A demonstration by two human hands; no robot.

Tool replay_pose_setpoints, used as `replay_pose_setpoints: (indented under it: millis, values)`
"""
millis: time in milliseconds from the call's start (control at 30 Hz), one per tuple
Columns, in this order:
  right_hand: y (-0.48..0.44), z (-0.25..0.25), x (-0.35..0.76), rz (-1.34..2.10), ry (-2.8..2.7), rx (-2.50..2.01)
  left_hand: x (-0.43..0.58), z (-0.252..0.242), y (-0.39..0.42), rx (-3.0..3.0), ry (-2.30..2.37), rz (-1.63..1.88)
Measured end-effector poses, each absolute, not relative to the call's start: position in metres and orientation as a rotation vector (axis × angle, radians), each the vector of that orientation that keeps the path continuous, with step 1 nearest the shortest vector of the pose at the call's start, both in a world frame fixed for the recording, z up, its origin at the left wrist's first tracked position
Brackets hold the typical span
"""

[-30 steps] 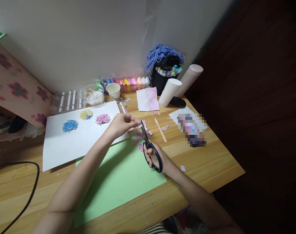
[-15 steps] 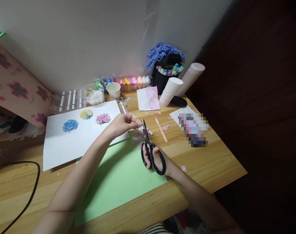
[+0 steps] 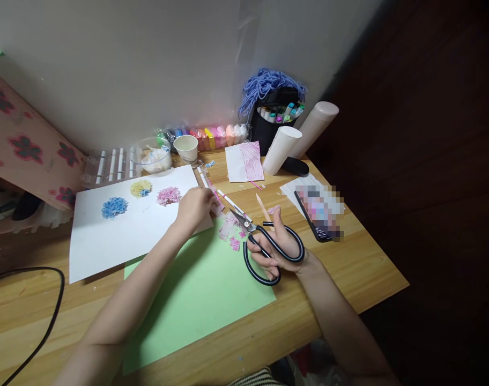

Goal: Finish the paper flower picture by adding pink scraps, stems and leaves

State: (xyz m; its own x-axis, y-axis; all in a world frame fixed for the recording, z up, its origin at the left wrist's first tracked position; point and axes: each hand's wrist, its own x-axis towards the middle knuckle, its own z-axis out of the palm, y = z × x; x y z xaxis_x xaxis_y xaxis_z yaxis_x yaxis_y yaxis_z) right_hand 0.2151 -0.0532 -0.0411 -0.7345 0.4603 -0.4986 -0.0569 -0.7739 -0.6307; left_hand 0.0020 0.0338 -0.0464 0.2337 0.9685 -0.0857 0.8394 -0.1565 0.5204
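Observation:
My right hand [image 3: 282, 244] has its fingers through the loops of black-handled scissors [image 3: 252, 230], thumb raised. Their blades point to the upper left, above pink paper scraps [image 3: 228, 228] at the corner of a green sheet [image 3: 204, 311]. My left hand [image 3: 196, 206] is lowered at the right edge of a white sheet [image 3: 103, 246], fingers curled together. A pink paper piece [image 3: 218, 207] lies at its fingertips, and whether they grip it is hidden. On the white sheet are blue [image 3: 115, 207], yellow [image 3: 141, 188] and pink [image 3: 169, 195] paper clusters.
Behind my hands stand a paper cup [image 3: 186, 149], a clear bowl [image 3: 151, 161] and a black marker holder [image 3: 264, 131]. A half-pink paper [image 3: 245, 162] lies before white cylinders [image 3: 282, 150]. To the right are a wooden stick [image 3: 262, 206] and a phone [image 3: 317, 214].
My left hand has dropped away from the scissor blades, to the left and down towards the scraps. My right hand has shifted right, and the scissors have tilted to the left.

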Motion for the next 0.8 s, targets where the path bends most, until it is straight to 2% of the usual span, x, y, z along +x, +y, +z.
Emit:
replay_pose_setpoints:
  millis: [100,333,533,800]
  values:
    - [-0.049,-0.042,0.215,2.552,-0.746,-0.839,0.001,-0.048,0.038,2.125,1.729,0.427]
    - [-0.047,-0.049,0.213,2.530,-0.686,-0.812,0.003,-0.059,0.039,2.350,1.576,0.447]
    - [-0.048,-0.047,0.213,2.520,-0.735,-0.772,-0.003,-0.062,0.048,2.171,1.436,0.612]
    - [-0.051,-0.044,0.205,2.020,-0.874,-1.014,-0.001,-0.047,0.048,1.765,1.254,0.759]
